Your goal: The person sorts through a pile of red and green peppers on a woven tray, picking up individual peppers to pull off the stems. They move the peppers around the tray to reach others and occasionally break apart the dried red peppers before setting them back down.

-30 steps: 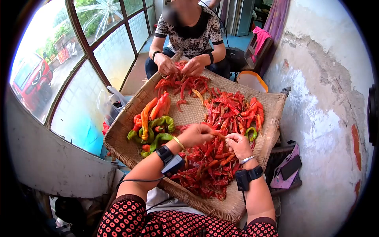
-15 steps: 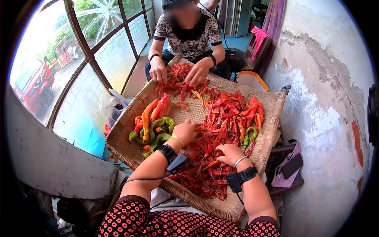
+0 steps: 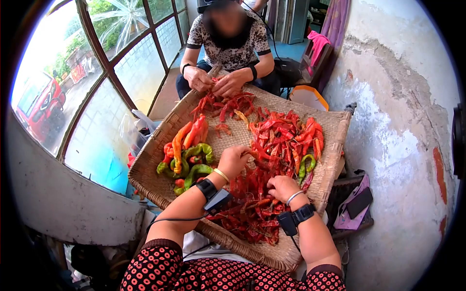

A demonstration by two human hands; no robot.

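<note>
A wide woven tray (image 3: pixel 232 139) rests on my lap, heaped with dried red chillies (image 3: pixel 252 213). My left hand (image 3: pixel 234 160) hovers over the middle of the heap, its fingers closed on a red chilli (image 3: pixel 253 155). Palm down on the heap lies my right hand (image 3: pixel 281 186), its fingers curled in among the chillies; whether it grips any is hidden. A separate clump of green and orange chillies (image 3: pixel 190 154) lies at the tray's left side. Both wrists carry black strapped devices.
Across the tray sits another person (image 3: pixel 228 41), both hands (image 3: pixel 213 81) in a small pile of red chillies at the far edge. A rough plaster wall runs along the right, a window along the left. A phone on a pink bag (image 3: pixel 357 206) lies right of the tray.
My hands parted from the chilli held between them. The right hand dropped onto the heap and stayed; the left swung left, then came back to the middle holding a chilli.
</note>
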